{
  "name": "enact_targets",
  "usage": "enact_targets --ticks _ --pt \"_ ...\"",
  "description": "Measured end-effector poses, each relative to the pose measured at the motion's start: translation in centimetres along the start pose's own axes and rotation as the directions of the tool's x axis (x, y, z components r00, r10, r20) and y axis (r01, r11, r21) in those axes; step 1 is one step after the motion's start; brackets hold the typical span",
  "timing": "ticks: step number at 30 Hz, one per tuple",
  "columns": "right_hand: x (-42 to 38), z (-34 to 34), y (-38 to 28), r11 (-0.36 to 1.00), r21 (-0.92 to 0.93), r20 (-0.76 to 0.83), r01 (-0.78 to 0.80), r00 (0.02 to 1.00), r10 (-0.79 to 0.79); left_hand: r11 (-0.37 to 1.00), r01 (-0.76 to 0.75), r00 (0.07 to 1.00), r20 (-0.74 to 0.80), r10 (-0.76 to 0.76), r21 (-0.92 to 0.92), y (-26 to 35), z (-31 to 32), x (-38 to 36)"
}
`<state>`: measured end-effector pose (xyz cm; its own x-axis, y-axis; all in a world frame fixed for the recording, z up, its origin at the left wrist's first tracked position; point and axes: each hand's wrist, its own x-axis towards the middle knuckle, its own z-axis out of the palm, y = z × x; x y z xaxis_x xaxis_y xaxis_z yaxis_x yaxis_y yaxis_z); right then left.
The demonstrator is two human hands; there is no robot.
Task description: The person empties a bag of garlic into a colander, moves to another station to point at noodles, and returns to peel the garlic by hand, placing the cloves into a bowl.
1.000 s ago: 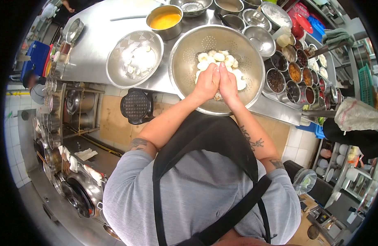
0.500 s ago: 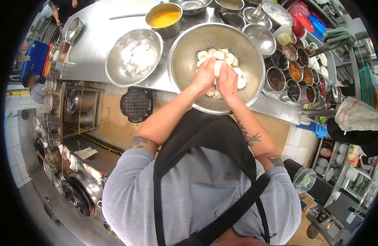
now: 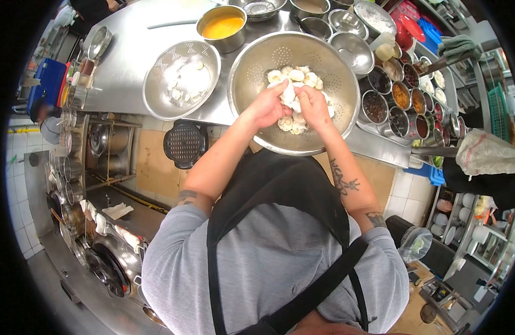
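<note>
A large steel colander (image 3: 247, 84) stands on the counter straight ahead of me, with several garlic bulbs (image 3: 296, 75) heaped in it. Above the heap my left hand (image 3: 268, 106) and my right hand (image 3: 314, 107) come together around one whitish garlic bulb (image 3: 289, 97). The left fingers curl about its left side, and my right thumb and fingers pinch it from the right. My fingers hide part of the bulb. To the left, a smaller colander (image 3: 154, 72) has pale garlic pieces (image 3: 187, 84) on its bottom.
Behind the colanders stand a pot of orange-yellow liquid (image 3: 222, 27) and steel bowls (image 3: 351, 53). Many ingredient tins (image 3: 376, 107) crowd the right side. A black stool (image 3: 184, 144) is under the counter's edge. At the far left is another person (image 3: 45, 120).
My hands have moved slightly apart and turned on the garlic bulb. The left palm now faces more upward, and my right fingers have shifted from lying flat to a pinch.
</note>
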<state>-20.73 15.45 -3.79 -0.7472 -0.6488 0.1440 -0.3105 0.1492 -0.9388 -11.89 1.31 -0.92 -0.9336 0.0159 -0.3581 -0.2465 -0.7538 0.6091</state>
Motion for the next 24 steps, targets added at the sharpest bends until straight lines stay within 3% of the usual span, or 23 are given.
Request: enact_targets --ticks 3,6,9,13,15,19,22,24 --pt "0.4 -0.9 0.3 0.947 0.1 0.081 -0.305 0.951 0.298 1.0 -0.008 0.998 0.063 0.006 0.023 0.0 -0.9 0.1" --pt "0.0 -0.7 -1.5 0.87 0.258 0.019 -0.42 0.903 0.43 0.999 -0.007 0.993 0.122 0.002 0.04 -0.5 -1.5 0.4" --pt "-0.7 -0.1 -0.7 0.982 -0.09 -0.284 -0.167 0.949 0.136 0.995 -0.052 0.998 0.035 0.05 0.082 -0.9 -0.7 0.3" --pt "-1.9 -0.4 -2.7 0.978 -0.188 -0.156 -0.093 0.986 0.064 0.978 -0.018 0.995 -0.096 0.038 0.207 -0.9 -0.6 0.4" --pt "-2.4 0.1 -3.6 0.972 -0.236 -0.096 -0.02 0.995 -0.003 0.988 -0.052 0.991 -0.112 0.068 0.145 -1.5 -1.0 1.2" --pt "-2.3 0.2 -3.8 0.964 -0.265 -0.06 -0.013 0.998 -0.003 0.98 -0.156 0.98 -0.108 0.17 0.121 -2.4 -1.5 2.1" --pt "-2.0 0.4 -2.6 0.98 -0.11 -0.085 -0.165 0.984 0.156 0.987 -0.097 0.979 -0.166 0.118 0.131 -1.7 -0.1 0.9" --pt "-1.9 0.4 -2.3 0.981 -0.081 -0.08 -0.177 0.982 0.171 0.983 -0.107 0.982 -0.137 0.127 0.148 -1.8 -0.3 1.0"
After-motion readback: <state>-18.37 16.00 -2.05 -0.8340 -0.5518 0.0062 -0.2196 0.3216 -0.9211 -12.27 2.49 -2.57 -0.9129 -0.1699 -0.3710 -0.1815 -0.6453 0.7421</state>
